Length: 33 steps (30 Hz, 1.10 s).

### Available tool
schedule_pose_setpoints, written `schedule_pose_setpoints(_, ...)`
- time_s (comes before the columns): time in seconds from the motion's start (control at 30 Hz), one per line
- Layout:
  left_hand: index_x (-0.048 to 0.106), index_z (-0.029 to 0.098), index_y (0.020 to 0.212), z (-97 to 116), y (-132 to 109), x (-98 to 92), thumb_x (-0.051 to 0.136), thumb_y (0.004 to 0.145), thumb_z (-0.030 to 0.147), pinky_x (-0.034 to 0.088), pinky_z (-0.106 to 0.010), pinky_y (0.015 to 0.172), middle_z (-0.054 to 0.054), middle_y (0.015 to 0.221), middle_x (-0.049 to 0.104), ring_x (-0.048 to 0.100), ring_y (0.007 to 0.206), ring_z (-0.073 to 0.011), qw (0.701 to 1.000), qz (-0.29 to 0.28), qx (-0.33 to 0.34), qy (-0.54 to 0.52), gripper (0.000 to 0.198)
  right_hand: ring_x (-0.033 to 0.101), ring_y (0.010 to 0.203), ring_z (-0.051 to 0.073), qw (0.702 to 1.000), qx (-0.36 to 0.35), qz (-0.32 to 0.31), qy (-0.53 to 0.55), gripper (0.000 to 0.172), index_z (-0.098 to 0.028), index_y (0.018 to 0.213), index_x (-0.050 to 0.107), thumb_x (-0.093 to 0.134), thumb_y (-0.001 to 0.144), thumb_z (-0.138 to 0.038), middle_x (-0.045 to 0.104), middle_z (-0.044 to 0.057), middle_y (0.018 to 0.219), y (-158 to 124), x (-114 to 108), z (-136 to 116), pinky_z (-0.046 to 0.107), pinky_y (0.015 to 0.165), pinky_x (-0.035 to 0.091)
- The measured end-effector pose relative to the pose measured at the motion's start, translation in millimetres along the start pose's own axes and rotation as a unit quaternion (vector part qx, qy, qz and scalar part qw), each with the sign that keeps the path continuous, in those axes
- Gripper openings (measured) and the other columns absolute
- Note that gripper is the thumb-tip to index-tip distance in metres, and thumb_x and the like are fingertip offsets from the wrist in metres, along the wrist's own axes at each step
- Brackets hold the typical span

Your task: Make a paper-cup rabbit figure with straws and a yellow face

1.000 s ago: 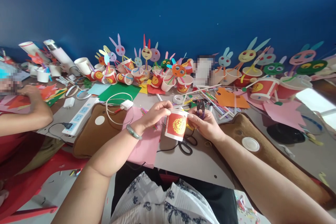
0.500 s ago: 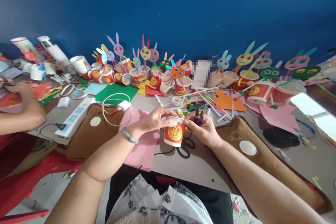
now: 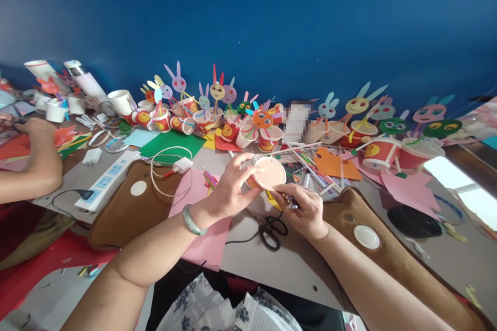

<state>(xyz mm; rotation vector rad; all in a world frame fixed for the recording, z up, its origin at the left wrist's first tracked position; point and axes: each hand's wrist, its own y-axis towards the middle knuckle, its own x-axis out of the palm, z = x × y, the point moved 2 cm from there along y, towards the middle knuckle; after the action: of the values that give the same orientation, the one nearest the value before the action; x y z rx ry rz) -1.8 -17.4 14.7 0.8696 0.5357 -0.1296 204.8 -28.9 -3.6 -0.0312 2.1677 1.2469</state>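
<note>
My left hand (image 3: 229, 189), a green bangle on its wrist, is closed round a red paper cup (image 3: 269, 173). The cup is tipped so that its white bottom faces me. My right hand (image 3: 305, 209) sits just below and right of the cup, fingers pinched on a small dark tool (image 3: 291, 202) that is mostly hidden in the grip. Both hands hover over the table's near edge, above a pink paper sheet (image 3: 212, 220) and black scissors (image 3: 272, 234).
Several paper-cup bunnies (image 3: 217, 108) line the back along the blue wall. Straws (image 3: 306, 158), orange paper (image 3: 334, 163), green paper (image 3: 171, 142), a power strip (image 3: 106, 181) and a charger with cable (image 3: 182, 165) lie about. Another person's arm (image 3: 34, 165) rests at the left.
The cup has turned from upright, its red side showing, to tipped with its bottom toward me. My right hand has dropped from the rim to below the cup.
</note>
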Motion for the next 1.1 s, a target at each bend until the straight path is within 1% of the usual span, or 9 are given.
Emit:
schedule_pose_setpoints(0.07,0.059,0.019,0.12,-2.6,-2.6,3.7,0.065,0.092,0.025,0.053,-0.041,0.099,-0.013,0.12,0.057,0.06,0.116,-0.0247,1.0,0.025,-0.001,0.015,0.029,0.064,0.061,0.013,0.999,-0.034,0.008,-0.009,0.013,-0.021,0.102,0.067,0.066,0.091,-0.015,0.071,0.002,0.074,-2.3,1.1,2.8,0.025,0.059,0.049)
schedule_pose_setpoints(0.2,0.058,0.02,0.108,-3.3,-3.5,8.5,0.059,0.092,0.016,0.053,-0.029,0.075,-0.001,0.083,0.059,0.06,0.075,-0.0148,0.999,-0.025,-0.024,0.003,0.016,0.06,0.057,0.012,0.997,-0.067,0.014,-0.02,0.015,-0.019,0.103,0.066,0.069,0.09,-0.012,0.068,0.001,0.07,-2.7,2.9,2.4,0.024,0.058,0.047)
schedule_pose_setpoints(0.3,0.056,0.02,0.098,2.7,-3.6,7.2,0.055,0.093,0.015,0.052,-0.031,0.078,-0.002,0.086,0.062,0.062,0.081,-0.0162,0.998,-0.039,-0.041,-0.013,0.008,0.057,0.055,0.012,0.996,-0.084,0.011,-0.041,0.016,-0.018,0.101,0.066,0.07,0.088,-0.009,0.067,0.0,0.068,-0.5,2.2,-1.5,0.024,0.058,0.047)
schedule_pose_setpoints(0.4,0.051,0.02,0.117,6.1,-5.6,10.0,0.057,0.092,0.017,0.053,-0.033,0.087,-0.006,0.101,0.065,0.064,0.092,-0.0178,0.989,-0.026,-0.103,-0.101,0.026,0.057,0.056,0.012,0.994,-0.092,0.013,-0.063,0.016,-0.018,0.102,0.066,0.069,0.089,-0.01,0.07,0.001,0.071,1.9,-0.9,-3.0,0.025,0.059,0.047)
schedule_pose_setpoints(0.5,0.046,0.02,0.123,1.6,-8.5,19.0,0.069,0.086,0.026,0.054,-0.032,0.086,-0.008,0.107,0.064,0.064,0.094,-0.0174,0.943,0.018,-0.216,-0.252,0.044,0.06,0.059,0.012,0.991,-0.107,0.006,-0.086,0.021,-0.017,0.109,0.065,0.066,0.09,-0.008,0.072,0.003,0.075,2.0,-3.7,-1.3,0.026,0.061,0.047)
schedule_pose_setpoints(0.6,0.055,0.018,0.103,-6.6,-9.2,29.5,0.075,0.082,0.038,0.051,-0.029,0.078,-0.005,0.095,0.065,0.063,0.086,-0.0161,0.873,0.015,-0.334,-0.354,0.035,0.062,0.061,0.013,0.984,-0.139,-0.014,-0.107,0.027,-0.017,0.118,0.064,0.059,0.093,-0.008,0.073,0.004,0.077,-0.7,-4.4,1.5,0.027,0.062,0.047)
schedule_pose_setpoints(0.8,0.062,0.015,0.085,-15.4,-7.2,35.7,0.08,0.069,0.03,0.049,-0.029,0.074,-0.004,0.081,0.07,0.066,0.078,-0.0166,0.765,0.071,-0.443,-0.463,0.028,0.062,0.06,0.015,0.975,-0.147,-0.069,-0.15,0.036,-0.019,0.117,0.062,0.049,0.087,-0.003,0.077,0.006,0.091,-3.3,0.0,4.0,0.029,0.06,0.046)
schedule_pose_setpoints(0.97,0.065,0.014,0.084,-11.6,-8.7,34.3,0.084,0.064,0.029,0.05,-0.03,0.077,-0.005,0.08,0.071,0.067,0.08,-0.0174,0.735,0.081,-0.473,-0.479,0.031,0.058,0.058,0.015,0.98,-0.124,-0.084,-0.133,0.03,-0.018,0.111,0.062,0.05,0.086,-0.004,0.075,0.005,0.085,-1.2,3.4,0.8,0.03,0.056,0.045)
schedule_pose_setpoints(1.1,0.066,0.015,0.088,-6.9,-8.6,32.0,0.086,0.062,0.028,0.05,-0.03,0.075,-0.002,0.075,0.067,0.066,0.076,-0.0168,0.72,0.077,-0.483,-0.492,0.035,0.054,0.055,0.015,0.981,-0.132,-0.094,-0.109,0.041,-0.018,0.122,0.059,0.048,0.086,-0.002,0.071,0.001,0.075,-1.7,5.2,-2.4,0.029,0.054,0.044)
